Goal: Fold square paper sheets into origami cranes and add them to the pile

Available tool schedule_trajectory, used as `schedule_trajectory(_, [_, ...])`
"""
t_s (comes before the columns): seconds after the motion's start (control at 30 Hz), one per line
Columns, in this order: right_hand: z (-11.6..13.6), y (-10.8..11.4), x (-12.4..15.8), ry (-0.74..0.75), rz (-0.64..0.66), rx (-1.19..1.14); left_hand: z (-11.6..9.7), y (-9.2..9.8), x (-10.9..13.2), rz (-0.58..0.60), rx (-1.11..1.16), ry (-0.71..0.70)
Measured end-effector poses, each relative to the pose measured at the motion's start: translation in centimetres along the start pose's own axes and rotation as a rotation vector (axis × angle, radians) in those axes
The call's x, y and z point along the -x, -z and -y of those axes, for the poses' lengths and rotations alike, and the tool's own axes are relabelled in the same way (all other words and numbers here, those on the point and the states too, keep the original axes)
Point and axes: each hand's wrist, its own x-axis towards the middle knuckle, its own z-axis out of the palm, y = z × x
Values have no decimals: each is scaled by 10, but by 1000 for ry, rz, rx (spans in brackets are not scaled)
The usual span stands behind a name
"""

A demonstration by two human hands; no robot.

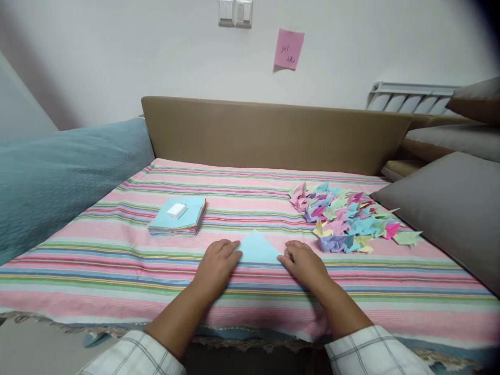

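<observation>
A light blue paper, folded into a triangle, lies flat on the striped cloth in front of me. My left hand presses its fingertips on the triangle's left corner, fingers curled together. My right hand pinches down on the right corner, fingers bunched. Left of my hands sits a stack of coloured square papers with a small white block on top. A heap of folded paper cranes in pink, blue, yellow and purple lies to the right.
A teal blanket rises along the left. Grey cushions crowd the right side. A brown headboard stands behind the cloth, with a pink sticky note and light switches on the wall.
</observation>
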Motion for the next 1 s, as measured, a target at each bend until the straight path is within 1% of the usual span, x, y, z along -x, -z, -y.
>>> schedule_trajectory(0.07, [0,0,0,4,-1,1,-11,-3,1,11,36,-101])
schedule_trajectory(0.1, [-1,0,0,6,0,2,-17,-4,1,27,49,-130])
schedule_trajectory(0.17, [-1,-1,0,9,1,5,-29,-3,2,61,57,-146])
schedule_trajectory(0.23, [-1,-1,-1,10,4,6,-40,-1,3,125,71,-151])
schedule_trajectory(0.33, [0,0,0,10,-1,1,-49,2,4,199,100,-132])
schedule_trajectory(0.47, [1,1,0,14,-7,2,-51,3,5,266,123,-104])
schedule_trajectory(0.63, [0,2,0,18,-15,8,-51,0,6,277,144,-83])
schedule_trajectory(0.7, [1,2,1,36,-54,-9,-52,1,6,277,151,-79])
schedule_trajectory(0.8, [8,1,5,139,-136,-33,-52,2,6,271,159,-79])
schedule_trajectory(0.83, [12,0,6,182,-143,-31,-53,2,6,270,161,-81])
schedule_trajectory(1.0, [31,-8,14,283,-72,49,-52,2,7,264,163,-75])
